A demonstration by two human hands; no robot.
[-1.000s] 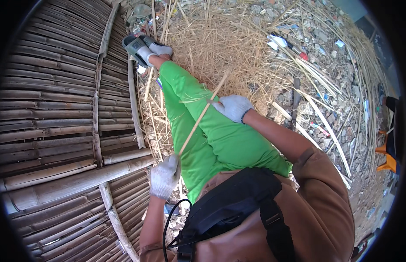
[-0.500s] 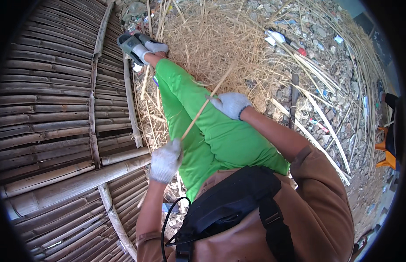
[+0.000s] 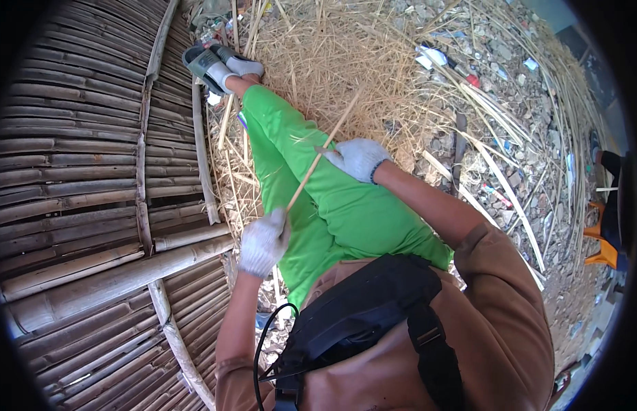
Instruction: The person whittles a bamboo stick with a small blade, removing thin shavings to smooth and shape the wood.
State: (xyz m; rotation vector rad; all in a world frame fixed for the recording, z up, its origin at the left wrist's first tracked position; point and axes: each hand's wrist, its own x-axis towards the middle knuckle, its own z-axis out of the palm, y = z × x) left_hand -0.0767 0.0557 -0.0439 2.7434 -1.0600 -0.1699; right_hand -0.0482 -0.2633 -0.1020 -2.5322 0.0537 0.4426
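Observation:
Across my green-trousered legs (image 3: 359, 212) a thin, pale bamboo strip (image 3: 306, 179) runs slantwise, its far end over the straw. My left hand (image 3: 265, 241), in a white knit glove, is closed round the strip's near end. Further along, my right hand (image 3: 361, 159), gloved the same way, is closed beside the strip's middle. At its fingertips a small flat brownish piece (image 3: 322, 149) meets the strip; whether it is a blade is too small to tell. Fine pale shavings (image 3: 301, 139) lie on the trousers near it.
A slatted bamboo wall or platform (image 3: 79, 164) fills the left side. Ahead, a heap of straw-like shavings (image 3: 332, 55) covers the ground. Long split bamboo strips (image 3: 503, 185) and litter lie to the right, with an orange stool (image 3: 599, 240) and a person's dark-clothed leg (image 3: 611, 161) at the edge.
My left hand has moved slightly up and to the right with the strip. My right hand has shifted a little left, and the strip's far end has also moved slightly left.

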